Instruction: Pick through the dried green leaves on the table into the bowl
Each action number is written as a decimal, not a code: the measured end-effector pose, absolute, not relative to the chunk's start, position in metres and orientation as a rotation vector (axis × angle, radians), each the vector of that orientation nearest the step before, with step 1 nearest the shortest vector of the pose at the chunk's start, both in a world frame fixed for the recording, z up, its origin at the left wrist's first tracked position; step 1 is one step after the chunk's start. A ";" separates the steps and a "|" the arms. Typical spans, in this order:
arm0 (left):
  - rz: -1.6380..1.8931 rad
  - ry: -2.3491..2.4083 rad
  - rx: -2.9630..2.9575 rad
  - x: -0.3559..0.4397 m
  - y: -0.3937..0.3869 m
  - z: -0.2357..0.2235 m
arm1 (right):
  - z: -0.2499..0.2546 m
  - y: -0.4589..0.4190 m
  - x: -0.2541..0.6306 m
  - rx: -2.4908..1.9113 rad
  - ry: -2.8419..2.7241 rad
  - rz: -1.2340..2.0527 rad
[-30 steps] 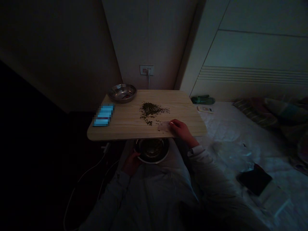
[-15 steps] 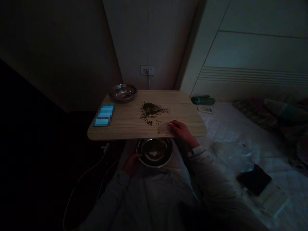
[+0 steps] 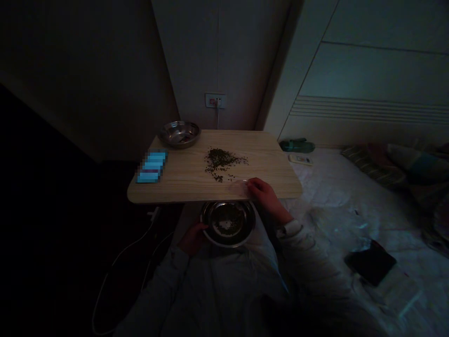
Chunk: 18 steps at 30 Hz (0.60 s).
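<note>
My left hand [image 3: 192, 238] grips the left rim of a shiny metal bowl [image 3: 248, 228] resting on my lap, just under the table's front edge. Small dark green grains, like beans, lie on the bowl's bottom. In my right hand [image 3: 265, 195], fingertips pinch a thin, clear, see-through plastic piece [image 3: 238, 187]; its exact kind is hard to make out. It is low over the wooden table [image 3: 182, 187] near the front edge, above the bowl. A loose heap of the same grains [image 3: 219, 158] spreads across the table's middle, a few scattered toward the plastic piece.
Another metal bowl [image 3: 179, 135] stands at the table's back left, with a lit, blurred phone [image 3: 152, 167] in front. On the bed at right are a green bottle [image 3: 298, 145], a remote [image 3: 300, 160], clear plastic [image 3: 340, 224] and a dark item [image 3: 372, 263]. A cable [image 3: 117, 262] hangs at left.
The clear piece has shifted slightly at the table's front edge, and a few grains beside it there no longer show. The bowl on my lap has moved a little to the right.
</note>
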<state>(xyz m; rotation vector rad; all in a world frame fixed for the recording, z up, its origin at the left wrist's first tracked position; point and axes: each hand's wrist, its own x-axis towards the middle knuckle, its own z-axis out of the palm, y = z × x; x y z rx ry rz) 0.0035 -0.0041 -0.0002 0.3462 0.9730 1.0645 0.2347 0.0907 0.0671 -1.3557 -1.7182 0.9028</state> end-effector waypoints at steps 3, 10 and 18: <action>1.086 0.960 0.348 0.002 -0.004 -0.003 | 0.067 0.107 0.243 -1.422 -1.627 0.812; 1.087 1.002 0.319 0.002 -0.003 -0.004 | 0.061 0.129 0.253 -1.461 -1.665 0.745; 1.089 0.977 0.318 0.003 -0.003 0.000 | 0.063 0.123 0.256 -1.423 -1.718 0.783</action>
